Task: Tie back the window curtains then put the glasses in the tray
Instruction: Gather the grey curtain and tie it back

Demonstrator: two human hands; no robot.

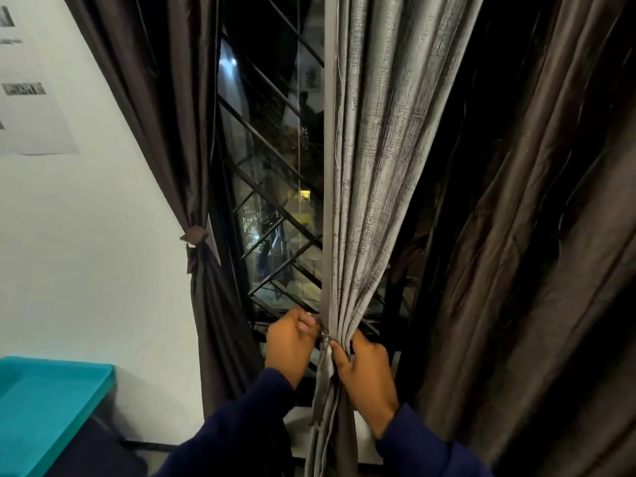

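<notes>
- Head view: a grey, ribbed-textured fabric curtain (pixel 371 160) hangs down the middle of the window, gathered into a tight bunch low in the scene where both hands meet it.
- The left hand (pixel 290 342) sits just left of the gathered bunch, fingers curled, pinching the end of a thin grey fabric tie strip (pixel 325 359) that wraps the curtain at that point.
- The right hand (pixel 366 370) is on the right side of the bunch, its fingers curled round the gathered folds and its thumb pressing on the tie where it crosses the cloth.
- Loose ends of the tie hang down in front of the curtain between the two dark blue sleeves (pixel 241 428).
- To the left, a dark brown satin curtain (pixel 165 108) is already drawn against the white wall (pixel 103 270) and cinched by a brown band (pixel 195 235).
- Another dark brown satin curtain (pixel 537 235) hangs loose on the right.
- Between the curtains shows the dark window with its black diagonal metal grille (pixel 272 187).
- A teal rectangular plastic tray (pixel 44 401) sits at the near left, well apart from the hands.
- A white printed paper sheet (pixel 31 98) is fixed to the wall at the far left.
</notes>
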